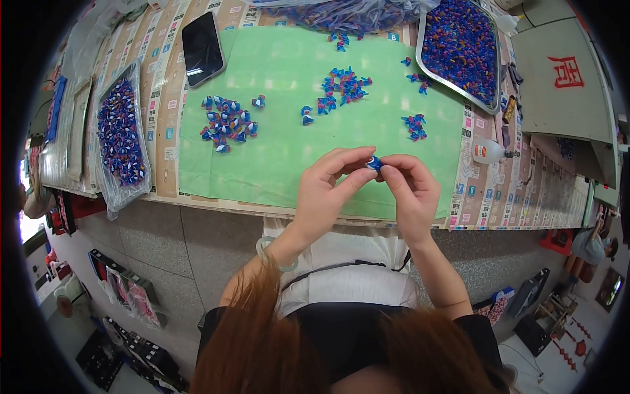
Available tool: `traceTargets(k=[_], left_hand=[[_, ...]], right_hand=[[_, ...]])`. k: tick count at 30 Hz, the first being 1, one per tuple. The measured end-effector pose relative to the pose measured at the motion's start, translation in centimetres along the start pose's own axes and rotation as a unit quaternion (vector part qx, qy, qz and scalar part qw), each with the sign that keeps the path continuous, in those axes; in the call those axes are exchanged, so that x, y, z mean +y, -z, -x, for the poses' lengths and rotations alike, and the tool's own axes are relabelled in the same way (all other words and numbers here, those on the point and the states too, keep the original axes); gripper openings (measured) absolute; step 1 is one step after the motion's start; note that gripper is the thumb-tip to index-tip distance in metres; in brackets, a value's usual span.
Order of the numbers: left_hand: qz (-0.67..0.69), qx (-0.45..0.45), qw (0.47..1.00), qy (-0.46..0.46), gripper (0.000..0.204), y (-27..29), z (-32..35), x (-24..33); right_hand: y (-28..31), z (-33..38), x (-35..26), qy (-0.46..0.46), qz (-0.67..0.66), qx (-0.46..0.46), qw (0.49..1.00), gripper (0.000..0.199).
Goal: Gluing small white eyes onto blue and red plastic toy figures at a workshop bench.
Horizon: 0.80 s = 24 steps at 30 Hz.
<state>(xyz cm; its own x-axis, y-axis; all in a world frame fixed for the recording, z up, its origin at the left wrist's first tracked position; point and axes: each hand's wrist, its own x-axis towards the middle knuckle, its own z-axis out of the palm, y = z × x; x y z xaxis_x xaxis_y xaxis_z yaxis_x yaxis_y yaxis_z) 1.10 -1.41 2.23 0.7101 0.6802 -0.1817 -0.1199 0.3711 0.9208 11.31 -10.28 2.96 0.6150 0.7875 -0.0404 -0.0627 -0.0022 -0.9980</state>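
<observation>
Over the near right part of a green cloth, I hold a small blue-and-white plastic piece up between both hands. My left hand pinches it from the left with thumb and forefinger. From the right, the thumb and fingertips of my right hand close on the same piece. Fingertips hide part of it. Beyond my hands lies a loose pile of small blue and red pieces. Two blue-and-white pieces sit left of that pile, and a heap of similar pieces lies farther left.
A metal tray full of small coloured pieces stands far right, beside a plastic bag of more. At left are a phone and a plastic-lined tray of pieces. A white bottle lies right of the cloth.
</observation>
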Motion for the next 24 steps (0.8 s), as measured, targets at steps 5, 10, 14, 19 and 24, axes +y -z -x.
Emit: traceTargets(k=[5,10,14,19,24], left_hand=[[0.040,-0.013,0.999,0.020,0.021,0.0,-0.1,0.4],[0.127,-0.009,0.988,0.085,0.017,0.2,0.0,0.2],[0.141,-0.019,0.986,0.085,0.015,0.1,0.2,-0.2],[0.088,-0.009,0.994,0.069,0.014,0.1,0.4,0.3],[0.067,-0.002,0.995,0.077,0.012,-0.1,0.4,0.6]], right_hand=[[0.3,0.2,-0.2,-0.102,-0.148,0.001,0.984,0.013],[-0.1,0.6,-1.1,-0.061,-0.065,-0.009,0.996,0.012],[0.1,0.7,-0.9,-0.048,-0.039,-0.009,0.998,0.010],[0.9,0.8,-0.3,0.061,0.099,-0.052,0.992,0.007],[0.8,0.7,-0.5,0.072,0.106,-0.049,0.991,0.007]])
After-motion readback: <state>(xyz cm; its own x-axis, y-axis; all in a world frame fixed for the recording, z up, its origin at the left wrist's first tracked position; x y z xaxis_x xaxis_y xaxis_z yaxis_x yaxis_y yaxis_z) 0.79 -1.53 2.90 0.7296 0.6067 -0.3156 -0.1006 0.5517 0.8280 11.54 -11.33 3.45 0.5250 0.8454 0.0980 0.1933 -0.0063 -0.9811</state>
